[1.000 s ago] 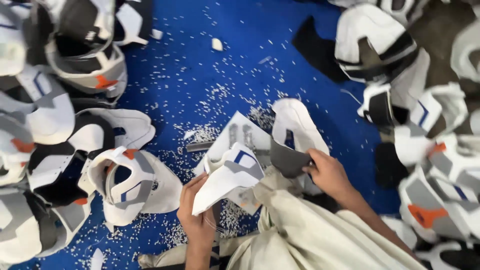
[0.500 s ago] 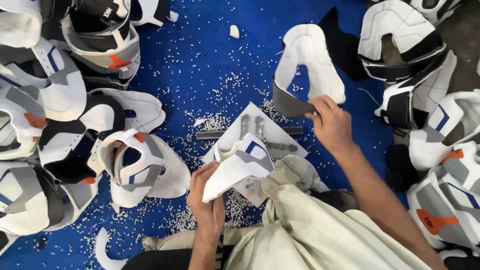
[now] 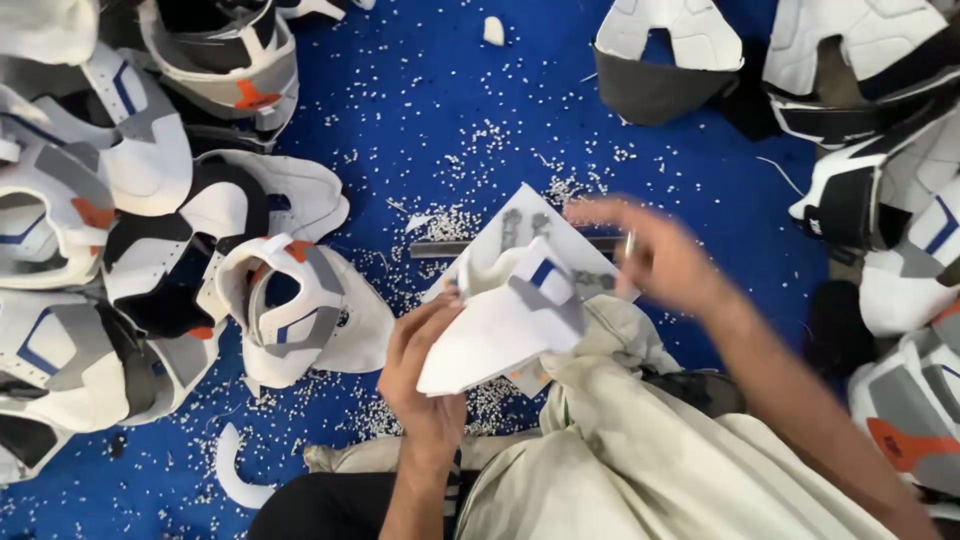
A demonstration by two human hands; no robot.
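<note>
A white shoe-upper piece [image 3: 510, 325] with a blue stripe and grey panels is held up in the left hand [image 3: 425, 375], the fingers closed around its lower left edge. The piece is raised above the lap, over a pale cloth [image 3: 640, 440] draped across the knees, near the middle of the blue floor mat [image 3: 420, 120].

The right hand [image 3: 655, 255] is seen just beyond the piece, blurred by motion; its fingers appear spread and loose, and a thin pale object may be pinched in them, but whether anything is gripped cannot be told. Beneath that hand a white card [image 3: 545, 235] with grey printed shapes is laid on the mat, and a dark metal bar [image 3: 445, 248] is partly covered by it.

The mat is strewn with small white pellets [image 3: 470, 150], thickest around the card. A stack of finished white, grey and orange uppers [image 3: 100, 230] is piled along the left edge of the mat, the nearest one [image 3: 295, 315] lying just left of the left hand. A white and grey upper [image 3: 665, 55] is set down at the top edge, well apart from both hands. More uppers [image 3: 890, 200] are heaped along the right edge. A curved white offcut [image 3: 235, 470] is left near the bottom left corner.
</note>
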